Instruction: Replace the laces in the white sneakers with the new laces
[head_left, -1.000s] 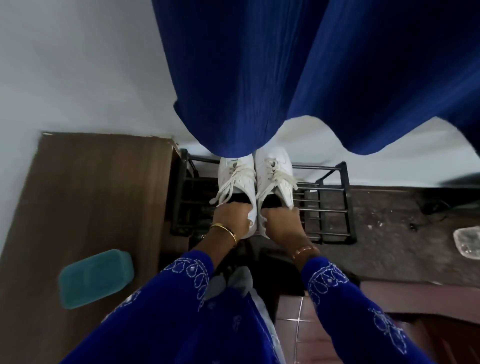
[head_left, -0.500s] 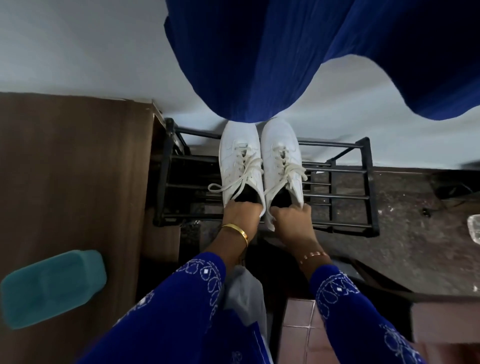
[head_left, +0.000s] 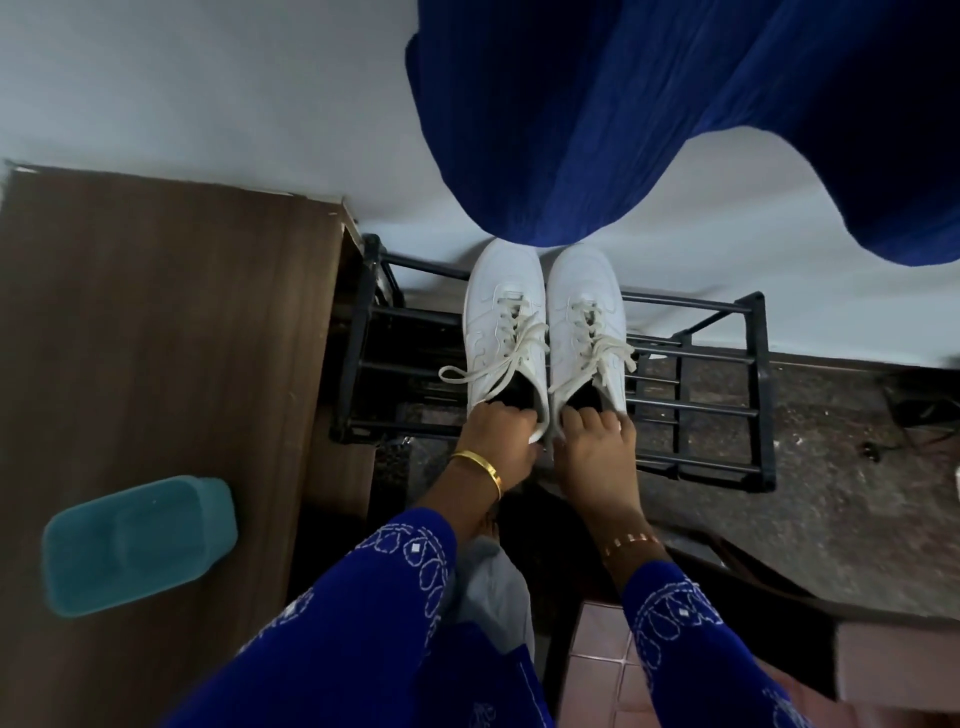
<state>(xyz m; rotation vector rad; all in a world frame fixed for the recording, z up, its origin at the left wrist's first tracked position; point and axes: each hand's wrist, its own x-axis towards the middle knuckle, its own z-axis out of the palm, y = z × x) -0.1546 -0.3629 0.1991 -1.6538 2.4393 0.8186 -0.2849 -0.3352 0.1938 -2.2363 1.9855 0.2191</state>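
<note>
Over a black rack (head_left: 717, 400) by the wall, our left hand (head_left: 498, 441) and right hand (head_left: 592, 447) each grasp a sneaker's heel; a blue cloth (head_left: 623, 114) hangs above.

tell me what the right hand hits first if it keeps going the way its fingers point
The right hand grips the heel of the right sneaker, fingers pointing into its opening, so it would likely meet the inside of that sneaker first; depth there is dark.

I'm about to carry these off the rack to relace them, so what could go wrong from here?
The left sneaker's loose lace loop hangs off its side over the black rack; it may catch on a bar as the shoe comes away. Both the left hand and right hand hold only the heel ends, so the right sneaker or its mate could tip toe-down.
</note>
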